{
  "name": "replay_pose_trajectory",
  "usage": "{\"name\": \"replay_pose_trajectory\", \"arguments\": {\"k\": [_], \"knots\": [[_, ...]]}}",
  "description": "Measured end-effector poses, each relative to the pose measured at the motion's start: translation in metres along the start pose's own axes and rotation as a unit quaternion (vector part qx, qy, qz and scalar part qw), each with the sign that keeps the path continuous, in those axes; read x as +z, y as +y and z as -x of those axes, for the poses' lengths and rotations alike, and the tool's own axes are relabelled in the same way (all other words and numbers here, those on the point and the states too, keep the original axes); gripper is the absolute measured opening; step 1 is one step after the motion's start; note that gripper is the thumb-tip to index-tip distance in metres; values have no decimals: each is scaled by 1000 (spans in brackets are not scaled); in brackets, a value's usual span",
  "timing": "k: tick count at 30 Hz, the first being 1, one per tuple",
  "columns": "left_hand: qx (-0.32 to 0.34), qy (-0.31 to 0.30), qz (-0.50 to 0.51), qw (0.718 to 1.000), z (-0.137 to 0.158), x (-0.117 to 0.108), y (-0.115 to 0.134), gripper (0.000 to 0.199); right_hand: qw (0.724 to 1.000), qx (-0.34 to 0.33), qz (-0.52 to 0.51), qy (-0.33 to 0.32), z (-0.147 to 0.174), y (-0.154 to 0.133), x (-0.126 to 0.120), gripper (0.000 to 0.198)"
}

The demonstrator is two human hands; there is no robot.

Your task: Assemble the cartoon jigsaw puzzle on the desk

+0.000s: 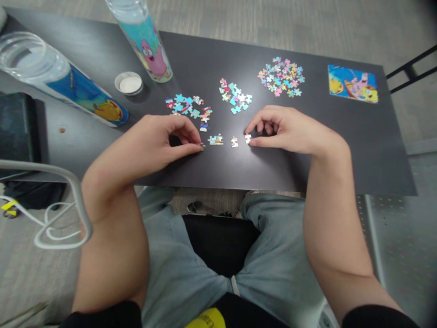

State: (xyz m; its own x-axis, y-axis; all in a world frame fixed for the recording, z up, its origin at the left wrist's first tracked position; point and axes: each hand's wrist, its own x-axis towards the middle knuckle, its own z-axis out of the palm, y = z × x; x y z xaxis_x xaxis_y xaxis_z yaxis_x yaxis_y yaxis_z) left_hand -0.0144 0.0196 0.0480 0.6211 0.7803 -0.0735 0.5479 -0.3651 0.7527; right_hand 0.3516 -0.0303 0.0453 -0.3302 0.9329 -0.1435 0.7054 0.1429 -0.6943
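Evidently, a puzzle piece [202,146] is pinched between thumb and index finger of the left hand [155,136], at centre of frame; most of it is covered by the fingertips, and its outline cannot be made out. A pale piece [247,139] is gripped between thumb and index finger of the right hand [290,127], just right of centre; its edges are partly covered. The curled fingers of both hands are shadowed.

Between the hands, a joined strip [215,140] and a single piece [234,141] are laid apart on the dark table [307,175]; their prints are too small to be read. Above the left hand, a loose cluster [186,105] is seen, its lower edge partly hidden by that hand. A smaller cluster [235,96] is spread at upper centre, and a dense heap [282,76] at upper right, where lower pieces are covered by others.

The upright bottle [150,50] is cut off by the top edge, the other bottle [78,86] by the left edge.
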Motion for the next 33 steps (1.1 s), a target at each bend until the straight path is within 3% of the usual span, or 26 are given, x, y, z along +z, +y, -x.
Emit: {"name": "replay_pose_trajectory", "arguments": {"k": [6,11,15,19,25,29,33], "knots": [[28,72,68,995,-17,34,34,22,998,-49,-31,23,2,-11,5,14],[27,76,90,993,-31,54,44,20,996,-68,-53,15,-2,-18,11,19],[22,65,72,995,-36,51,39,33,999,-4,-31,13,1,-26,7,22],[35,58,-75,995,-35,44,34,35,998,60,25,12,-1,-37,8,22],[29,40,-115,992,-34,51,33,37,996,47,68,21,-8,-40,15,2],[37,53,-109,992,-35,55,32,33,996,26,82,32,-10,-38,17,21],[58,62,-92,992,-36,57,27,25,996,9,72,51,-12,-34,18,27]]}}
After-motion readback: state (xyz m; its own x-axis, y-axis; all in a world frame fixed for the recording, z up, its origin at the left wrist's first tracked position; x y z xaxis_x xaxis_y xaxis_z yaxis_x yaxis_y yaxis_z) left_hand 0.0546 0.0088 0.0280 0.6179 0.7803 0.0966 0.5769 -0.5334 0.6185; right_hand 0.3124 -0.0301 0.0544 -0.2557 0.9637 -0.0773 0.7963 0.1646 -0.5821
